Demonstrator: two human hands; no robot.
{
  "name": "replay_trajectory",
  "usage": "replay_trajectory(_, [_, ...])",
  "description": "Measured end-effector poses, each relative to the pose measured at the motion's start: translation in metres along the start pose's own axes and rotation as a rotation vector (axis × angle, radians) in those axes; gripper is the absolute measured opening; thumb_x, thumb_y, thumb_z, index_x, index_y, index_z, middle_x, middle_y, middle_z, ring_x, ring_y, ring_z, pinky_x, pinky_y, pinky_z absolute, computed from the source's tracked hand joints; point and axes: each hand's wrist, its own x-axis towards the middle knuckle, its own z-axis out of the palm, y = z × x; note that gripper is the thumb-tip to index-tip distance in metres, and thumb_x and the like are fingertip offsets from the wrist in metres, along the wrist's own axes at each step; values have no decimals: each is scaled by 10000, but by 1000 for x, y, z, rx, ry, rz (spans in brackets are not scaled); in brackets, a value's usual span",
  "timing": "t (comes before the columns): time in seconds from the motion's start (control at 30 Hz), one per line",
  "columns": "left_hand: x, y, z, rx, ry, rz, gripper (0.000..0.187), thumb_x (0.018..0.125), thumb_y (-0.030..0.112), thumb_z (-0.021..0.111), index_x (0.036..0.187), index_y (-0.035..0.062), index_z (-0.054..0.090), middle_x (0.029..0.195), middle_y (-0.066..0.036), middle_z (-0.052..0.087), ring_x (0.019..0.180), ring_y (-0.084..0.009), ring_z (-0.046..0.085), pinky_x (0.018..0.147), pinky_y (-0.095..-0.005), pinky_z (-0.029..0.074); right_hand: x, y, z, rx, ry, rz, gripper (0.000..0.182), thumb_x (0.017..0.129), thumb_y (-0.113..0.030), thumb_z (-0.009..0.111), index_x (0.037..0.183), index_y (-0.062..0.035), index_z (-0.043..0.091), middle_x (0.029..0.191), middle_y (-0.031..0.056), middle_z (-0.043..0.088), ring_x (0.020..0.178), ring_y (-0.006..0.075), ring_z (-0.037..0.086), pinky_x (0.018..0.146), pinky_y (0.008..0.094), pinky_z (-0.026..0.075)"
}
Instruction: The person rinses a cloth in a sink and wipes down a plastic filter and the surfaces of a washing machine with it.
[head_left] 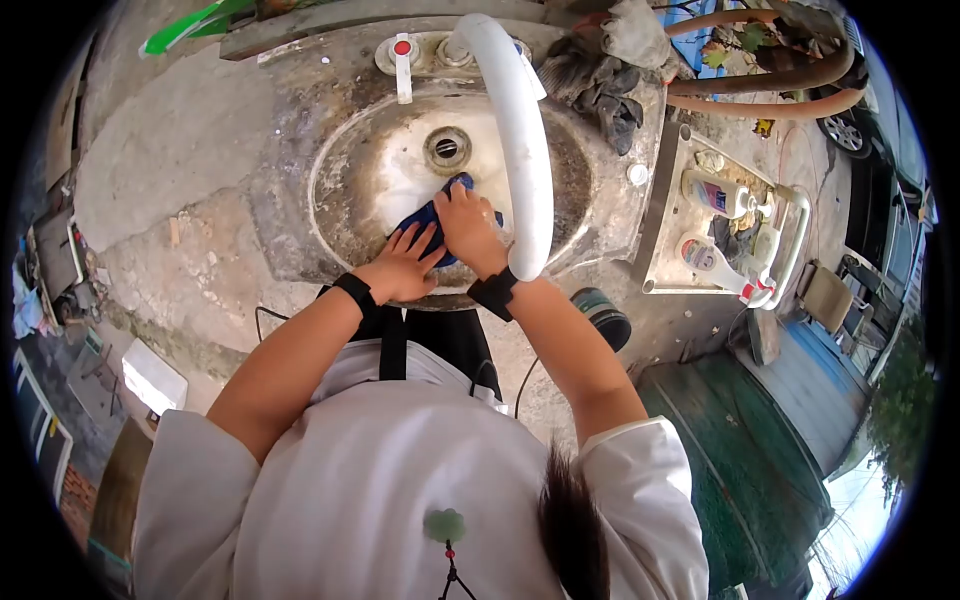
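Note:
Inside the stained, whitish sink basin lies a dark blue cloth, bunched below the round drain. My right hand is closed over the cloth's upper right part, its fingers curled against it. My left hand rests on the lower left part with fingers spread and stretched out. The two hands are close together near the basin's front side, and they hide much of the cloth. A thick white spout arches over the basin just right of my right hand.
Behind the basin is a white tap handle with a red dot. Dark, dirty gloves lie on the back right corner. To the right, a tray carries several bottles, including a white spray bottle. A dark round container stands below.

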Motion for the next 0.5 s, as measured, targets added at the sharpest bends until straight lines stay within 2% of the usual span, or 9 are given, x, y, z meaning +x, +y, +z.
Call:
replay_trajectory(0.03, [1, 0, -1, 19, -21, -6, 694, 952, 453, 455, 1561, 201, 237, 1633, -186, 55, 1497, -414, 34, 1202, -519, 55, -19, 34, 65, 446, 82, -58, 149, 845, -98, 580, 993, -77, 578, 947, 123, 563, 924, 309, 619, 726, 410, 509])
replay_trajectory(0.07, [1, -1, -1, 39, -39, -15, 696, 952, 452, 457, 1562, 201, 236, 1632, -187, 56, 1497, -415, 35, 1202, -521, 60, -16, 32, 59, 393, 53, -28, 145, 845, -102, 582, 987, -76, 579, 960, 121, 566, 923, 311, 617, 729, 412, 509])
replay_trajectory(0.1, [2, -6, 7, -9, 35, 20, 696, 949, 451, 461, 1561, 205, 237, 1631, -190, 57, 1497, -417, 34, 1201, -524, 64, -12, 28, 52, 339, 23, 2, 141, 844, -106, 584, 982, -75, 580, 973, 119, 569, 922, 312, 615, 732, 415, 509])
replay_trajectory(0.13, [1, -5, 10, -17, 37, 18, 697, 949, 450, 462, 1561, 206, 237, 1631, -190, 57, 1497, -416, 34, 1202, -523, 61, 7, 6, -5, -268, -114, 108, 134, 844, -112, 588, 973, -75, 582, 981, 115, 571, 918, 310, 611, 736, 414, 509])
replay_trajectory(0.17, [2, -4, 10, -22, 40, 19, 697, 948, 448, 463, 1562, 207, 237, 1632, -190, 56, 1497, -416, 34, 1202, -522, 58, 20, -20, -53, -489, -64, 67, 119, 836, -111, 602, 951, -80, 591, 963, 112, 577, 899, 296, 604, 742, 407, 512])
replay_trajectory(0.27, [2, -5, 9, -25, 42, 13, 701, 946, 447, 464, 1563, 203, 235, 1634, -183, 49, 1499, -409, 31, 1203, -518, 54, 35, -13, -61, -540, -119, 170, 184, 797, -80, 639, 971, -61, 582, 963, 134, 580, 913, 301, 599, 745, 411, 514])
replay_trajectory(0.33, [0, -4, 6, -30, 46, 14, 702, 947, 446, 462, 1563, 199, 234, 1635, -180, 45, 1500, -405, 26, 1203, -518, 53, 21, -18, -48, -194, -217, 136, 216, 788, -61, 636, 994, -51, 573, 992, 167, 563, 944, 340, 599, 770, 430, 510])
replay_trajectory(0.43, [4, -5, 3, 37, -36, -2, 703, 947, 445, 461, 1564, 198, 232, 1637, -175, 37, 1503, -398, 14, 1205, -511, 48, 6, -28, -30, 21, -179, -14, 187, 806, -26, 580, 991, -53, 571, 1009, 180, 546, 972, 361, 584, 835, 451, 483])
replay_trajectory(0.5, [4, -6, 9, -5, 19, 20, 697, 949, 443, 457, 1562, 196, 236, 1638, -174, 31, 1503, -395, 6, 1207, -504, 40, 13, -26, -60, -328, -164, 52, 173, 801, -26, 582, 974, -39, 586, 994, 170, 543, 948, 353, 576, 832, 444, 477])
